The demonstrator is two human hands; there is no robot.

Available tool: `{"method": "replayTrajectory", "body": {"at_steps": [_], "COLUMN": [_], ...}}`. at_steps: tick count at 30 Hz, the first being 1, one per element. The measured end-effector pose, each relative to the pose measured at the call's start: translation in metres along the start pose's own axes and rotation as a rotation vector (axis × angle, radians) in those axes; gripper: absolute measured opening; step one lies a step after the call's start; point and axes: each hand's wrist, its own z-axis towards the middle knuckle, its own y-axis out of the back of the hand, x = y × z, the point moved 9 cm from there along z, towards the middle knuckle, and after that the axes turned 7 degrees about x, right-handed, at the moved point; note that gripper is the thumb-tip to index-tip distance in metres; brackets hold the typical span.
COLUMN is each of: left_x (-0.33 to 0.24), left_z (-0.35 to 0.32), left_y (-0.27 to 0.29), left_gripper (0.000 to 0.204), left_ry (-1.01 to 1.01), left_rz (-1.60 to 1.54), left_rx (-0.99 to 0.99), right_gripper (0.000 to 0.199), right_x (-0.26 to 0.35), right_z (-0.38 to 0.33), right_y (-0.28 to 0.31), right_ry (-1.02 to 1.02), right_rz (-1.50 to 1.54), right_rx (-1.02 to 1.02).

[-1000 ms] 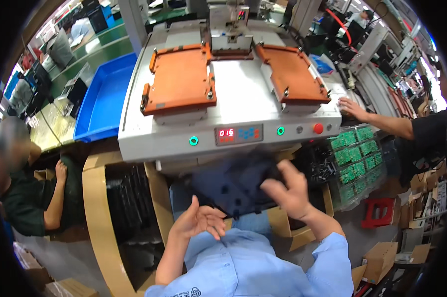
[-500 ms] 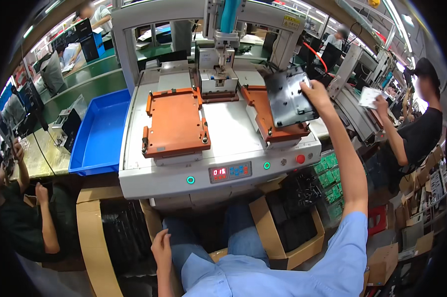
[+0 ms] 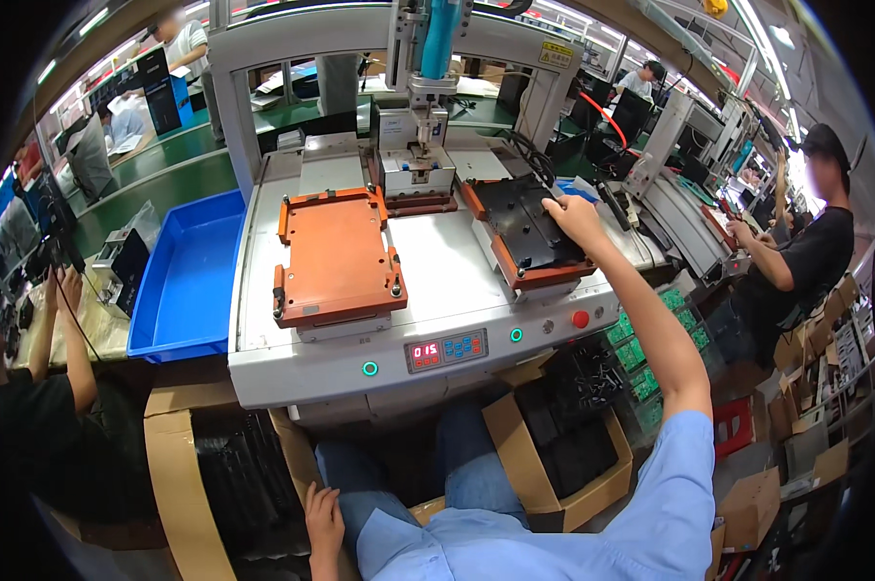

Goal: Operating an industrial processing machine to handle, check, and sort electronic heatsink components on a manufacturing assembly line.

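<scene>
the black panel lies in the right orange fixture, on the white machine bed. the right hand contacts the panel's right edge with its fingertips; whether the fingers clamp it cannot be determined. the left hand is released, fingers loosely bent, beside the left thigh. the left orange fixture holds no panel. the control unit is on the machine's front face, with the red button to its right. the blue tray is left of the machine.
</scene>
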Motion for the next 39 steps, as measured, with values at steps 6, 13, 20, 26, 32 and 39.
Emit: {"method": "replayTrajectory", "body": {"at_steps": [6,13,20,26,32,39], "left_x": [0.002,-0.001,0.000,0.003,-0.002,-0.003], "left_z": [-0.010,-0.005,-0.007,-0.008,-0.006,-0.004], "left_y": [0.004,0.005,0.004,0.001,0.008,0.004], "left_gripper": [0.021,0.022,0.022,0.023,0.020,0.021], "left_ry": [-0.113,-0.149,-0.161,-0.148,-0.142,-0.172], "left_rz": [0.011,0.051,0.072,0.068,0.071,0.084], "left_rx": [0.026,-0.024,-0.035,-0.025,-0.013,-0.011], "right_gripper": [0.018,0.017,0.021,0.027,0.024,0.019], "right_x": [0.027,0.024,0.019,-0.004,0.012,0.018], "right_z": [-0.023,-0.013,0.023,0.052,0.054,0.060], "right_y": [-0.003,-0.002,0.020,-0.016,-0.020,-0.022], "right_ry": [0.196,0.246,0.034,-0.285,-0.171,-0.107], "right_rz": [-0.287,-0.309,-0.221,-0.041,-0.215,-0.274], "right_rx": [-0.275,-0.229,-0.319,-0.122,-0.214,-0.237]}}
